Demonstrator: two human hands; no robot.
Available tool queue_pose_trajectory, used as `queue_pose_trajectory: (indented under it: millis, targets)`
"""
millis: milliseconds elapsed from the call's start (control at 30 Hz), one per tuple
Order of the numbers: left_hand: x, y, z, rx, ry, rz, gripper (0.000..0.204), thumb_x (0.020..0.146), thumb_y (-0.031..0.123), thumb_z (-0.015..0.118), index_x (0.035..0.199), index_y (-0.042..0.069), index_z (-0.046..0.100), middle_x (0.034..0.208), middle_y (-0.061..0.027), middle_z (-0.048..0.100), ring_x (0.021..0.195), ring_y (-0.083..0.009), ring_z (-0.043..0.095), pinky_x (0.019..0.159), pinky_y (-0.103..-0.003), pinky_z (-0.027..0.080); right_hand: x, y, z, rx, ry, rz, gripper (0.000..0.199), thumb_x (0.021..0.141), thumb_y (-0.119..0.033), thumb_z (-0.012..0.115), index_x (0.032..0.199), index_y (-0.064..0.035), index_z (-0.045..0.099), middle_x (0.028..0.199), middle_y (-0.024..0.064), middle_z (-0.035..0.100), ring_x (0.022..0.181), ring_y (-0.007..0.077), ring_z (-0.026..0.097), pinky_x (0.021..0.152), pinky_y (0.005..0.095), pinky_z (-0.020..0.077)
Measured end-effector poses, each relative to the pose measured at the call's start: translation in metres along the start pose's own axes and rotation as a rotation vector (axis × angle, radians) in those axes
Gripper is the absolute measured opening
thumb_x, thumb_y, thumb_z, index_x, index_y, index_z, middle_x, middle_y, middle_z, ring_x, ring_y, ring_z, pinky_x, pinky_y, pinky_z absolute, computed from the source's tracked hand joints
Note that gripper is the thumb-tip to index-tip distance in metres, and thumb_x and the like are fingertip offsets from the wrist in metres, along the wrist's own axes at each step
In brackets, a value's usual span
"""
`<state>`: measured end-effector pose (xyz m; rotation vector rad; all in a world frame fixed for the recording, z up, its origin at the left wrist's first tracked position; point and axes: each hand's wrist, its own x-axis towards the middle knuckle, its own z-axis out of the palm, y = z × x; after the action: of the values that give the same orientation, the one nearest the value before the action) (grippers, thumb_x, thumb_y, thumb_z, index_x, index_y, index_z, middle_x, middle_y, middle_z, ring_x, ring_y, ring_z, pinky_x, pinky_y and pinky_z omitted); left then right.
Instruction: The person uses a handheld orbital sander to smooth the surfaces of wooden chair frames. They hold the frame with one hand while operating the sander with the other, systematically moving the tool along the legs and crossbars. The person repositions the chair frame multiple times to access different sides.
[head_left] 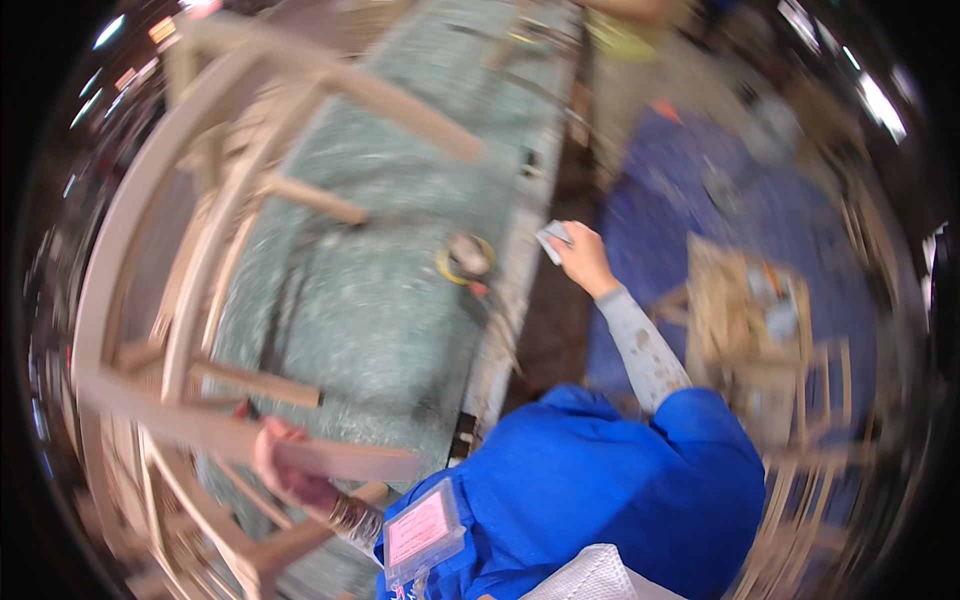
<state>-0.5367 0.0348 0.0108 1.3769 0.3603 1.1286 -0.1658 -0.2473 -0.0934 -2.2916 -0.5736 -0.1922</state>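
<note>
Your left hand [290,462] curls round the pale wooden frame [135,195], likely stiff, best held by rails [200,422]; right hand [587,262] pinches grey-white flat pad [553,241].

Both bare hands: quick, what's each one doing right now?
Left hand: closed on a pale, straight wooden bar, though blurred.
Right hand: closed, holding a small, flat, grey-white pad.

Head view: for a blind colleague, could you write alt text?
A person in blue grips a pale wooden frame with the left hand at a green-covered workbench; the right hand holds a small pale-grey block. A round yellow-rimmed object lies on the bench.
</note>
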Motion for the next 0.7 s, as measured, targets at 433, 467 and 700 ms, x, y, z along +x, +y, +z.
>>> queue_pose_trajectory:
  millis: [433, 467, 700]
  targets:
    - [0.015, -0.029, -0.034, 0.188, -0.072, 0.208, 0.069, 0.086, 0.056, 0.051, 0.128, 0.003, 0.045, 0.101, -0.0124, 0.052, 0.086, -0.0193, 0.05, 0.074, -0.034, 0.044, -0.268, 0.294, -0.167, -0.572, -0.358, 0.991, 0.034, 0.074, -0.018, 0.062, 0.105, -0.0051, 0.065, 0.105, 0.019, 0.064, 0.098, 0.0339, 0.062, 0.083, 0.0413, 0.0498]
    - [0.013, -0.037, -0.042, 0.167, -0.001, 0.154, 0.062, 0.087, 0.05, 0.052, 0.126, 0.002, 0.047, 0.103, -0.0119, 0.053, 0.087, -0.0204, 0.051, 0.074, -0.035, 0.045, -0.281, 0.287, -0.168, -0.668, -0.49, 1.047, 0.036, 0.074, -0.02, 0.063, 0.105, -0.0039, 0.064, 0.104, 0.0195, 0.064, 0.099, 0.034, 0.062, 0.083, 0.0411, 0.0496]
    - [0.02, 0.013, 0.042, -0.082, 0.137, -0.169, 0.055, 0.08, 0.02, 0.06, 0.128, 0.0, 0.04, 0.071, -0.0031, 0.054, 0.059, -0.0121, 0.054, 0.054, -0.024, 0.047, -0.236, 0.22, -0.159, -0.688, -0.217, 0.783, 0.049, 0.075, -0.029, 0.069, 0.11, 0.0032, 0.06, 0.103, 0.0224, 0.064, 0.1, 0.0356, 0.061, 0.085, 0.0396, 0.0481]
